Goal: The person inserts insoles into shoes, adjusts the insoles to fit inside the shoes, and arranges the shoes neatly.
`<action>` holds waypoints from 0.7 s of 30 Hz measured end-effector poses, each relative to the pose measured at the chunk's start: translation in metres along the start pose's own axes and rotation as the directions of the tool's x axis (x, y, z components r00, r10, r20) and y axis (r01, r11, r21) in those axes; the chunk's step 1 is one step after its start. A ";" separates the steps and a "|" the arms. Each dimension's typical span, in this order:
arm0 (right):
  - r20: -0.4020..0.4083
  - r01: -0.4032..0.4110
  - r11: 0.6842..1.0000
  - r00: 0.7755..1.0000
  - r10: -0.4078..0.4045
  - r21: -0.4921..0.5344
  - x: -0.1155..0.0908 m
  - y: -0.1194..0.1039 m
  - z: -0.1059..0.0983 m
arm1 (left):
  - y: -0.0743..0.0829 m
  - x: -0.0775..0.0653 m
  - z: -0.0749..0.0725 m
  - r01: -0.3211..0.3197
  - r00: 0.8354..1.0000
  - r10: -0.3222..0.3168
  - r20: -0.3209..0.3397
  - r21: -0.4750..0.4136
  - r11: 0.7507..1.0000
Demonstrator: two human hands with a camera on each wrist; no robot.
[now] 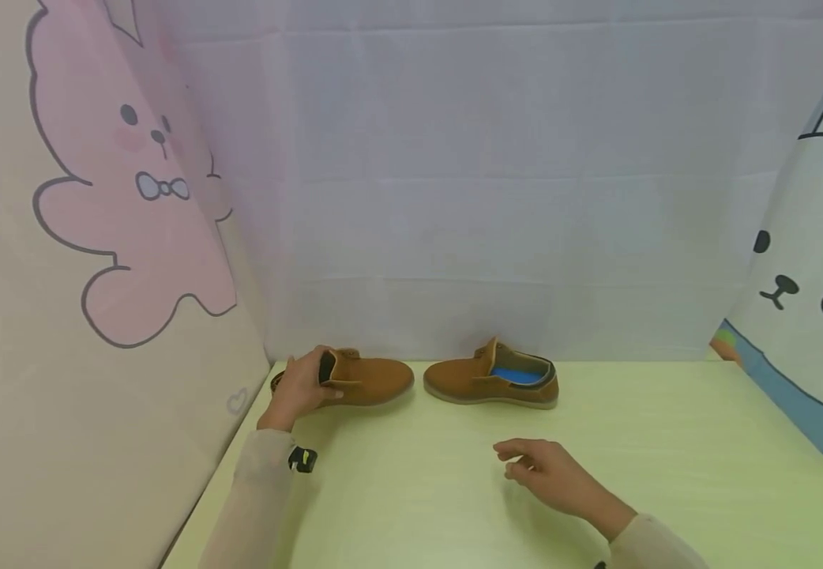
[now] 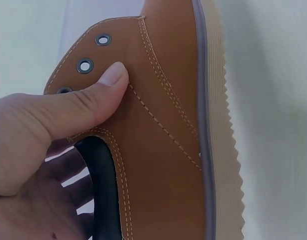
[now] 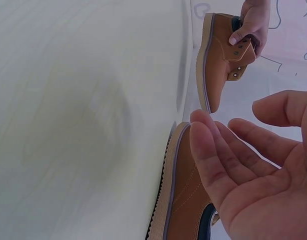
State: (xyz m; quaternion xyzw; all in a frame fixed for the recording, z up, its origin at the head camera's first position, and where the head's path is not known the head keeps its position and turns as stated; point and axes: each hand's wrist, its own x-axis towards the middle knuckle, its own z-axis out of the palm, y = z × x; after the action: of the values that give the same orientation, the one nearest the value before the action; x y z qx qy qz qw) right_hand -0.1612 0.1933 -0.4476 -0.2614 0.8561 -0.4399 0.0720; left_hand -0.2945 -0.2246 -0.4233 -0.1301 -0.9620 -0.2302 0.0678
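Shoes — left shoe (image 1: 362, 380) and right shoe (image 1: 493, 382) toe to toe at the table's (image 1: 667, 458) far edge. Left hand (image 1: 302, 387) pinches the left shoe's collar; right hand (image 1: 550, 474), fingers relaxed and empty, hovers nearer — a firmer thumb-over-collar grip seems advisable.

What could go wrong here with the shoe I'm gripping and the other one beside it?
The left hand holds the left shoe only by its collar, thumb outside and fingers inside, so it might twist or slip if lifted. Its toe sits close to the right shoe and could nudge it. The right hand hovers open, supporting nothing.
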 end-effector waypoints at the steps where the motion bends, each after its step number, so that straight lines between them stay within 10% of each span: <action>1: -0.002 -0.001 1.000 1.000 0.001 0.000 0.000 0.000 0.000 | -0.001 0.002 0.001 0.004 1.000 -0.004 0.004 -0.001 1.000; 21: 0.012 -0.035 0.999 0.999 0.035 0.013 -0.008 0.008 0.002 | -0.021 0.029 0.030 0.032 0.997 -0.030 0.067 -0.030 0.999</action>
State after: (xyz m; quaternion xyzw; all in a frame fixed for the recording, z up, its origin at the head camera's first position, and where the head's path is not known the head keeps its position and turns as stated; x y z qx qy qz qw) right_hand -0.1566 0.1997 -0.4560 -0.2486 0.8572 -0.4426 0.0865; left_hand -0.3306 -0.2220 -0.4532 -0.1238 -0.9619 -0.2418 0.0303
